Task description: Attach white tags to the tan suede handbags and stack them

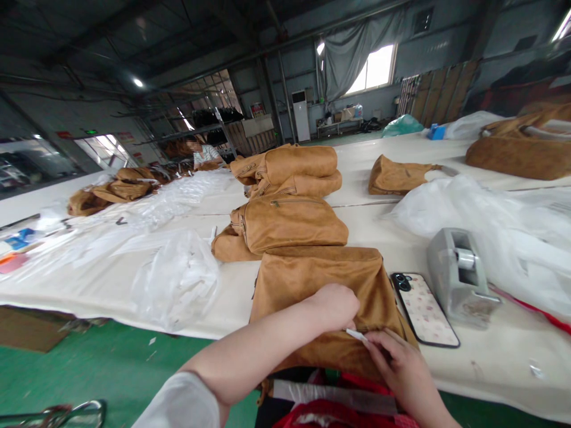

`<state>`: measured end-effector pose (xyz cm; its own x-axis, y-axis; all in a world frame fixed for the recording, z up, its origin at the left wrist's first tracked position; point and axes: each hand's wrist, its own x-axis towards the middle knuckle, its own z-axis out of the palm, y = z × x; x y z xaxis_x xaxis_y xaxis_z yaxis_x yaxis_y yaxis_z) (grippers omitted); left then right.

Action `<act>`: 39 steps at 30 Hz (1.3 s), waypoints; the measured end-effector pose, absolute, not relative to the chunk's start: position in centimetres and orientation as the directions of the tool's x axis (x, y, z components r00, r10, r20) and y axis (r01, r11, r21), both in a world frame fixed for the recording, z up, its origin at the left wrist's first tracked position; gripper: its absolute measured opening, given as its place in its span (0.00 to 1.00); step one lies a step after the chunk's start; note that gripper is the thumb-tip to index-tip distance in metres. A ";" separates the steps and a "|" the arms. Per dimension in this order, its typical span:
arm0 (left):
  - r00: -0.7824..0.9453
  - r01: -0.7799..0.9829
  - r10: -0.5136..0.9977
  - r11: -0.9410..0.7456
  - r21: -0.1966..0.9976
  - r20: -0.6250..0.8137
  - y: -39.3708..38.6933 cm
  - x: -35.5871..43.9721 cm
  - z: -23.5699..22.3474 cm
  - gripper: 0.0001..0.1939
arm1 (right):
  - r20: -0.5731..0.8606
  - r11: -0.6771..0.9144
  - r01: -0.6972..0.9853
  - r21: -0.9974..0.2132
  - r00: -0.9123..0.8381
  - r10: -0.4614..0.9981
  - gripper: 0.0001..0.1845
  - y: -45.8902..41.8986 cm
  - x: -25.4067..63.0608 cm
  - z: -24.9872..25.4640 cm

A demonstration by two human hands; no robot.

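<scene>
A brown leather bag (pixel 312 270) lies on the near edge of the table in front of me. My left hand (pixel 336 306) reaches across it from the left, closed, with its fingertips tucked out of sight against the bag; what they grip is hidden. Between my two hands shows a small white strip (pixel 355 335). The thumb and fingers of my right hand (pixel 397 359) pinch the strip's right end, low on the bag. Whether the strip is fixed to the bag I cannot tell.
More brown bags (pixel 294 223) are stacked just beyond. At right lie a phone (pixel 428 309), a grey tape dispenser (pixel 461 276) and clear plastic bags (pixel 473 208). Crumpled plastic (pixel 182 276) covers the left. Across the table sits another person (pixel 206 156).
</scene>
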<state>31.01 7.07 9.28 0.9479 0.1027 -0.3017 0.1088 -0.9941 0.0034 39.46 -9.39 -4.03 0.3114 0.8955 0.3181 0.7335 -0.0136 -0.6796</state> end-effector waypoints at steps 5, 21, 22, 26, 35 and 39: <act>0.956 0.036 0.062 -0.995 -0.096 -0.285 5.1 31.2 7.8 0.07 | 0.341 -0.008 0.739 -0.673 0.320 0.884 0.12 -9.5 39.3 -3.3; 0.976 0.203 0.212 -0.968 0.147 0.048 5.7 27.4 5.5 0.07 | 0.314 -0.303 0.733 -0.609 0.573 0.757 0.18 -7.7 39.0 -4.1; 0.974 0.211 0.220 -0.967 0.146 0.051 5.6 27.5 5.4 0.06 | 0.312 -0.279 0.727 -0.628 0.563 0.765 0.17 -7.8 39.1 -4.1; 0.963 0.247 0.255 -0.965 0.091 0.087 5.0 27.5 4.6 0.06 | 0.319 -0.185 0.723 -0.665 0.499 0.806 0.11 -8.4 39.3 -3.7; 0.861 0.484 0.482 -0.875 0.031 0.162 3.4 29.4 2.6 0.08 | 0.284 -0.241 0.732 -0.637 0.513 0.810 0.09 -8.2 38.9 -3.5; 0.942 0.300 0.327 -0.922 0.244 0.081 5.2 27.9 5.6 0.22 | 0.334 -0.168 0.762 -0.625 0.456 0.825 0.07 -8.6 39.0 -3.1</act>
